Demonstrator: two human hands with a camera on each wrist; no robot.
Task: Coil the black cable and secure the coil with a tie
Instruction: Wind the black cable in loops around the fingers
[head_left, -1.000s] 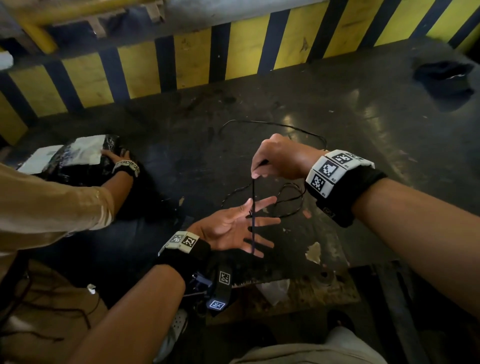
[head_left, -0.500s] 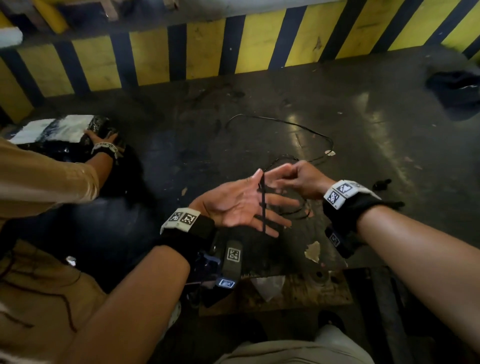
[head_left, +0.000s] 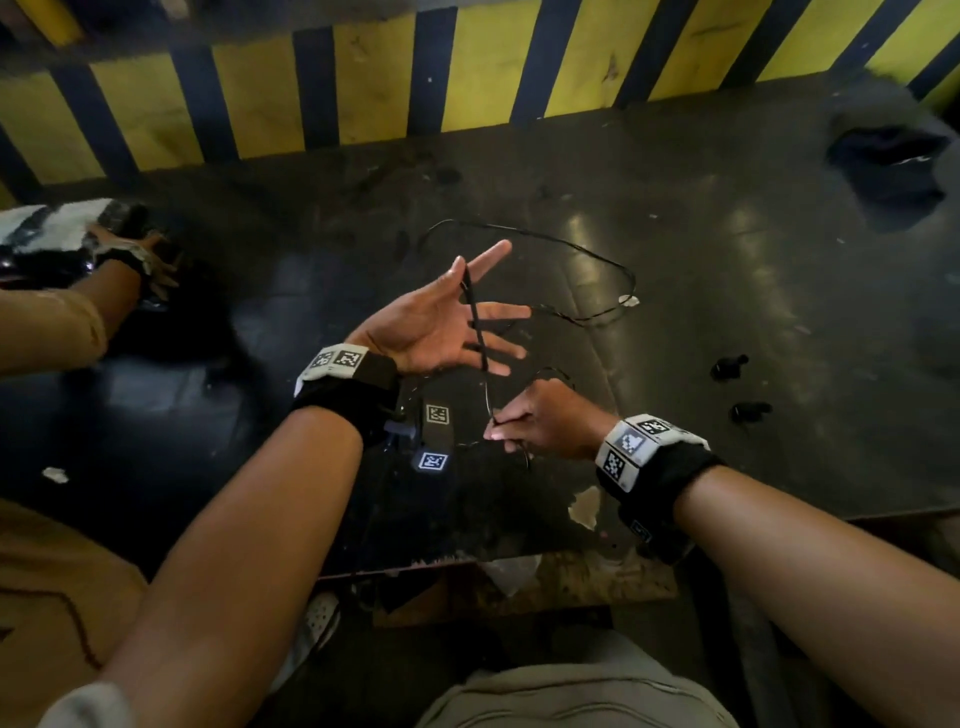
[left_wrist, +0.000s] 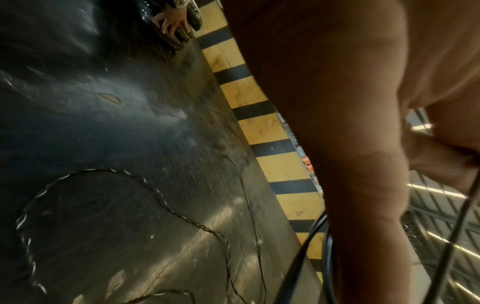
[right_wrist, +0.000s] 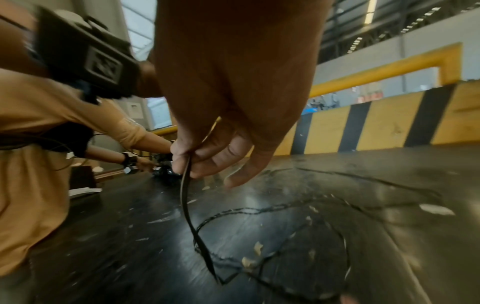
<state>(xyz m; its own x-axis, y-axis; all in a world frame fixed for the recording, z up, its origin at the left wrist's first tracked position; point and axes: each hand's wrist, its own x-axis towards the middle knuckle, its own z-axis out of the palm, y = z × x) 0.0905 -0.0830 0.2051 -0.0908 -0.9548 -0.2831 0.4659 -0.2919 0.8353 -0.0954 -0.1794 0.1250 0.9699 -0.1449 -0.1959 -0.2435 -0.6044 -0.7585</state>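
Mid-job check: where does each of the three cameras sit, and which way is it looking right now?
Head: worn on the head, looking down at the table, both forearms, open left hand, right hand.
Left wrist: looks along the left palm at table and striped barrier.
Right wrist: looks past the right hand pinching the black cable.
All three views show cable on the table.

Loose black cable (head_left: 582, 249) loops across the tabletop (head_left: 727, 322) centre, obstructing passage there. The striped barrier (head_left: 467, 67) closes the far edge. Far left, another person's hand (head_left: 150, 254) rests on a bag (head_left: 47, 244). Two small black pieces (head_left: 730, 366) lie right; a dark cloth (head_left: 888, 156) occupies the far right corner. Bare tabletop lies between them.
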